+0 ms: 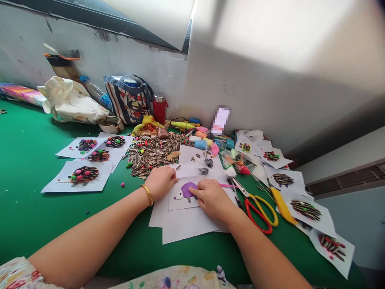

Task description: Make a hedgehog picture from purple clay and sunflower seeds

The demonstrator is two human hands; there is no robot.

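Green felt-like tabletop (27,168) runs up to a scuffed white wall, w/ craft bits spread across it. Centre of frame, slightly low: a small white card (180,198) w/ a purple clay blob (189,188) shaped like an animal body, lying on top of a stack of plain white sheets (186,224). Right hand (212,197) rests on the card's right edge, fingertips pressing at the purple clay; fingers curled, not closed around anything I can make out. Left hand (161,181), gold bangle at the wrist, sits loosely fisted on the card's upper left corner, pinning it; whether it holds something small inside is hard to tell from this angle.

Just above the left hand: a heap of striped sunflower seeds (153,152). Right of the right hand, touching the sheets' edge: red-and-yellow scissors (260,210), a thin pink stick (227,185) & a yellow-handled tool (282,206). Left of frame: four finished seed-and-bead pictures (82,176) on white paper. Right side, down to the lower right corner: more finished ones (305,209). Upper centre by the wall: coloured clay lumps (202,143), a red flask (159,109), a striped bag (129,98), a cream cloth bag (70,102).
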